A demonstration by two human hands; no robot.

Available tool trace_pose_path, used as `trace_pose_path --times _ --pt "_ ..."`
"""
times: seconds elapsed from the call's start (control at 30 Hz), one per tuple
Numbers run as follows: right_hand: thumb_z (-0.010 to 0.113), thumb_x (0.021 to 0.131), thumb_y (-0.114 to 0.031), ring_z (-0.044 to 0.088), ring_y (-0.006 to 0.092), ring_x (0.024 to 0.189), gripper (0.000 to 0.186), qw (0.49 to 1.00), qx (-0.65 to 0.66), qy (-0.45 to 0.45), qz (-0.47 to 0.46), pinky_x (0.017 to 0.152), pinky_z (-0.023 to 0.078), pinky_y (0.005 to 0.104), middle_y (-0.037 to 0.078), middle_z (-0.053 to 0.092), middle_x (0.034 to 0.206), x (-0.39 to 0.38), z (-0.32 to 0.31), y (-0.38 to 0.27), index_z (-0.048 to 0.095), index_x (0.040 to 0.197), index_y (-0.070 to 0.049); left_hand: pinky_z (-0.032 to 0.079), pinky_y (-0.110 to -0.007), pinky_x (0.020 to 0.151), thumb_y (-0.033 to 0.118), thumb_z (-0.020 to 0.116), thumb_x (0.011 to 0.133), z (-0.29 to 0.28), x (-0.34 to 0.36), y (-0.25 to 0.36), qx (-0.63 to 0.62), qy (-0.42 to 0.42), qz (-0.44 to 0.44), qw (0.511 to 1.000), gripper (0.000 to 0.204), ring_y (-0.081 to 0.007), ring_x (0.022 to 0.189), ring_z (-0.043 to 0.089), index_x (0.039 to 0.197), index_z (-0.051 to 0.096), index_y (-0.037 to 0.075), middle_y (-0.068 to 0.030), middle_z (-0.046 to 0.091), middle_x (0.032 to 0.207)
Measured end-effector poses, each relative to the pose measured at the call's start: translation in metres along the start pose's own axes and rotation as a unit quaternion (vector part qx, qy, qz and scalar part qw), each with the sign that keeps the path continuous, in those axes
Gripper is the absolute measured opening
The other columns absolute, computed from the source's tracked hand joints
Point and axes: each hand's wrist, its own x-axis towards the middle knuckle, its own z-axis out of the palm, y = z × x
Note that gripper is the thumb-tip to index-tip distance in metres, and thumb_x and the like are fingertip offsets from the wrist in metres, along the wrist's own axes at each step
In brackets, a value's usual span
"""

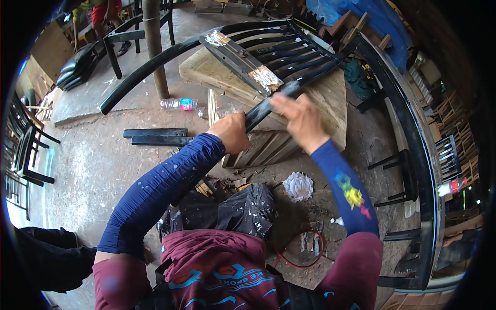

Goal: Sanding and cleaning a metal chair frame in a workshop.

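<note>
A black wooden chair frame (305, 77) lies tipped over a wooden block (329, 116), its slatted back facing away from me. My left hand (231, 133) is wrapped round the near rail of that frame, closed on it. Just beyond, my right hand (300, 120) presses its fingers together against the same rail, beside a pale, dusty patch (290, 88). Its fingers are slightly blurred, and whatever may lie under them is hidden. Across the frame rests a dark flat board (242, 61), smeared with white paste at both ends.
A wooden post (153, 51) stands at the left, with a plastic bottle (178, 104) near its foot. Black wooden strips (157, 136) lie left of the block. A crumpled white cloth (298, 186) is on the floor. A long curved black frame (421, 155) runs along the right. Another person (101, 20) stands far left.
</note>
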Motion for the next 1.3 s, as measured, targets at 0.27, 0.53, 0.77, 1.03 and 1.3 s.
trace_pose_path --times 0.27,0.53,0.77,1.03,1.3 --pt "0.053 0.092 0.005 0.051 0.0160 0.071 0.044 0.994 -0.078 -0.045 0.059 0.060 0.048 0.0281 -0.001 0.069 0.130 0.005 -0.016 0.033 0.074 0.120 -0.022 0.055 -0.044 0.093 0.013 0.063 0.079 -0.001 -0.007 0.014 0.010 -0.017 0.005 1.000 0.042 -0.0420 0.106 0.068 0.114 0.056 -0.009 -0.0325 0.067 0.110" --pt "0.056 0.078 0.018 0.052 0.0171 0.070 0.067 0.989 -0.104 -0.064 0.088 0.068 0.051 0.0275 -0.004 0.067 0.134 0.027 -0.018 0.019 0.069 0.130 -0.022 0.056 -0.044 0.091 0.014 0.062 0.079 0.003 0.000 -0.004 0.004 0.012 0.019 1.000 0.042 -0.0417 0.105 0.069 0.115 0.056 -0.008 -0.0301 0.068 0.108" --pt "0.051 0.085 0.011 0.056 0.0197 0.073 0.057 0.982 -0.115 -0.118 0.092 0.066 0.052 0.0299 -0.001 0.069 0.130 0.020 -0.021 0.010 0.070 0.128 -0.021 0.057 -0.047 0.086 0.014 0.063 0.080 0.014 -0.002 -0.008 0.009 0.023 0.041 0.999 0.039 -0.0446 0.098 0.069 0.111 0.054 -0.009 -0.0328 0.068 0.102" --pt "0.052 0.093 0.001 0.057 0.0183 0.075 0.044 0.989 -0.136 -0.060 0.000 0.060 0.053 0.0280 -0.005 0.071 0.127 0.021 -0.032 -0.029 0.072 0.125 -0.022 0.056 -0.045 0.090 0.014 0.062 0.081 0.015 -0.003 -0.011 0.022 0.049 0.037 0.998 0.041 -0.0414 0.101 0.070 0.114 0.055 -0.008 -0.0297 0.070 0.103" --pt "0.060 0.082 0.013 0.050 0.0164 0.069 0.060 0.995 -0.055 -0.075 0.024 0.064 0.050 0.0287 -0.002 0.067 0.133 0.008 -0.024 -0.026 0.068 0.130 -0.021 0.056 -0.045 0.090 0.014 0.062 0.081 0.013 -0.002 -0.011 0.024 0.029 0.022 0.999 0.042 -0.0416 0.104 0.069 0.115 0.054 -0.008 -0.0306 0.068 0.107"
